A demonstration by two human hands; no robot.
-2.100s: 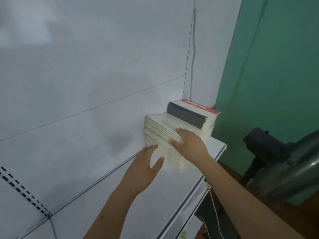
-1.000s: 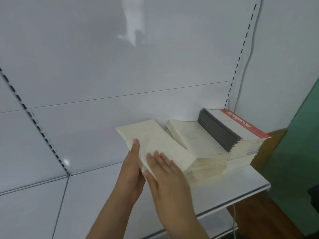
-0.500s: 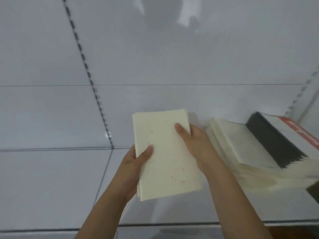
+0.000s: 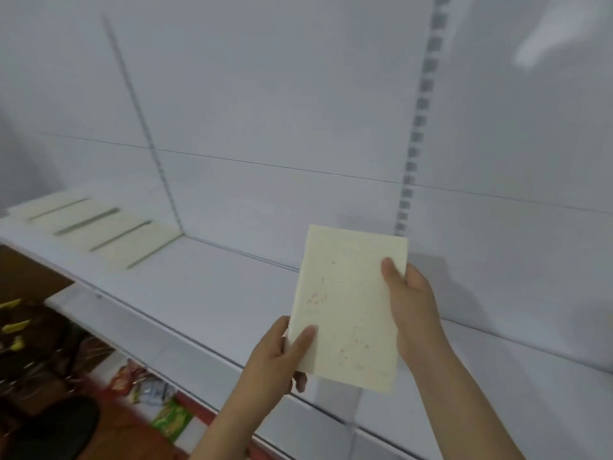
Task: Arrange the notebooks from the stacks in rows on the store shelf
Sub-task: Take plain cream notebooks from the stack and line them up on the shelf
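Cream notebook (image 4: 350, 307) held above the shelf (image 4: 199, 293), left hand (image 4: 275, 356) pinching its lower left corner, right hand (image 4: 409, 303) gripping the right edge. Four notebooks in a row (image 4: 96, 224) lie far left on the shelf, blurred.

notebook (image 4: 348, 307) above shelf (image 4: 205, 293), row (image 4: 96, 224) far left

A white store shelf (image 4: 212, 293) is running along the white back panel, and a row of cream notebooks (image 4: 96, 224) is lying flat, side by side, at its far left.
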